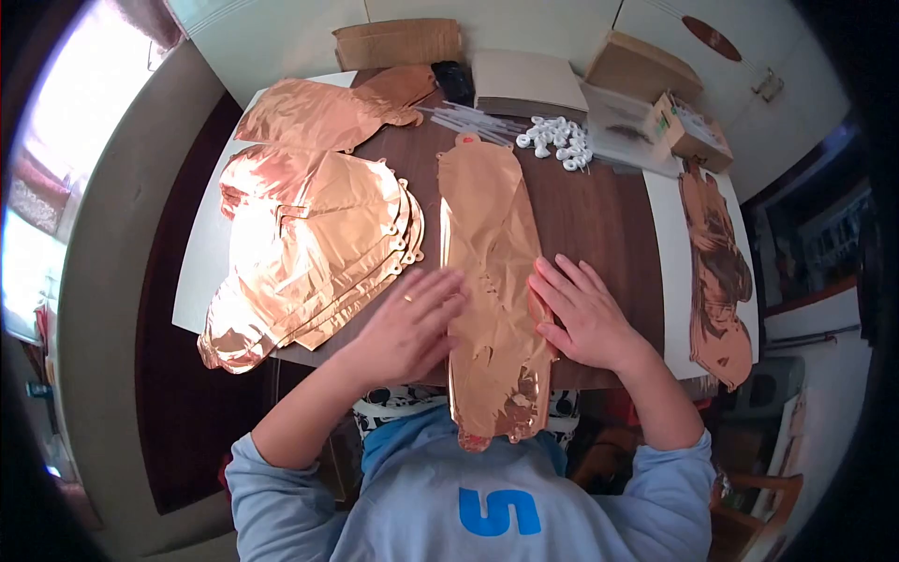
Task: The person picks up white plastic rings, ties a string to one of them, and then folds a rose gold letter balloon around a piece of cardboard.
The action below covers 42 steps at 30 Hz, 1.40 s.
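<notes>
A long folded foil balloon [492, 234], rose gold and creased, lies lengthwise before me, its near end hanging past the table's front edge. My left hand [412, 323] is at its left edge with the fingers stretched out, slightly blurred, and a ring on one finger. Against the right edge rests my right hand [585, 314], fingers spread, fingertips touching the foil. Neither hand grasps anything. To the left, several unfolded foil balloons [318, 239] lie in an overlapping pile with small tabs along their edges. A stack of narrow folded foil balloons [716, 272] lies at the far right.
White ribbon rolls [557, 140] sit behind the folded balloon, beside pale straws [468, 120]. Farther back are a stack of grey-white cards [526, 80], clear plastic bags [618, 126], an open small box [691, 131] and cardboard [398, 44]. The brown table [604, 225] has white sheets at both sides.
</notes>
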Available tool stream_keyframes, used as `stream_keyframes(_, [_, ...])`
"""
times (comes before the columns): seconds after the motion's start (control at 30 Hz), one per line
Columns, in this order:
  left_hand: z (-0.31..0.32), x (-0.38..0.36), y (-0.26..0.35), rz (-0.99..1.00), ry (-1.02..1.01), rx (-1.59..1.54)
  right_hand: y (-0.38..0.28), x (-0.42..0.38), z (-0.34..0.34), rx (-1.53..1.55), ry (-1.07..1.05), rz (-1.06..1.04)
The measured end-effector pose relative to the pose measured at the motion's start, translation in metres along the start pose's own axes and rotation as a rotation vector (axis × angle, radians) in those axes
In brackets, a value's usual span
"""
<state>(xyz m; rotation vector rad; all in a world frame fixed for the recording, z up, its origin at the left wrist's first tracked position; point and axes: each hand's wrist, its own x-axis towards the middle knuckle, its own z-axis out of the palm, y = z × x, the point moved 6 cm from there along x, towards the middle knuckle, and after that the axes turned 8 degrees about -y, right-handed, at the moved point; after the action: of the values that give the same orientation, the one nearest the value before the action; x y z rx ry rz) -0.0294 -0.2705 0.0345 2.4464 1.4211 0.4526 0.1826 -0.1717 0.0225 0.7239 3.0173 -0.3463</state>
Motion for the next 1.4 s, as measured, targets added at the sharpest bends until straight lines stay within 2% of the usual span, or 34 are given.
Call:
stream_keyframes(0.1, [0.007, -0.007, -0.013, -0.083, -0.09, 0.092, 0.0, -0.002, 0.001, 0.005, 0.005, 0.003])
stream_keyframes(0.43, [0.012, 0.0, -0.011, -0.06, -0.112, 0.095, -0.001, 0.001, -0.002, 0.005, -0.012, 0.001])
stream_keyframes(0.53, [0.014, -0.002, -0.012, -0.062, -0.113, 0.101, -0.008, 0.002, -0.014, -0.037, 0.039, -0.039])
stream_keyframes(0.63, [0.014, -0.002, -0.014, -0.065, -0.113, 0.101, -0.041, 0.008, -0.031, 0.021, 0.163, -0.134])
stream_keyframes(0.73, [0.014, -0.001, -0.014, -0.068, -0.127, 0.099, -0.092, 0.011, -0.014, 0.222, 0.121, -0.353])
stream_keyframes(0.93, [0.01, 0.0, -0.015, -0.046, -0.117, 0.08, -0.14, -0.002, 0.015, -0.02, 0.179, -0.445])
stream_keyframes(1.07, [0.01, 0.001, -0.015, -0.039, -0.101, 0.076, -0.146, -0.027, 0.024, 0.107, 0.111, -0.591])
stream_keyframes(1.17, [0.009, 0.003, -0.015, -0.03, -0.084, 0.064, -0.142, -0.028, 0.02, 0.231, 0.151, -0.597])
stream_keyframes(1.27, [0.01, 0.003, -0.016, -0.031, -0.072, 0.052, -0.13, -0.02, -0.007, 0.358, 0.266, -0.486])
stream_keyframes(1.37, [0.006, 0.004, -0.015, -0.045, -0.058, 0.004, -0.114, 0.005, -0.018, 0.208, 0.352, -0.341])
stream_keyframes(1.4, [0.005, 0.004, -0.015, -0.036, -0.054, -0.01, -0.115, 0.01, -0.012, 0.195, 0.311, -0.328])
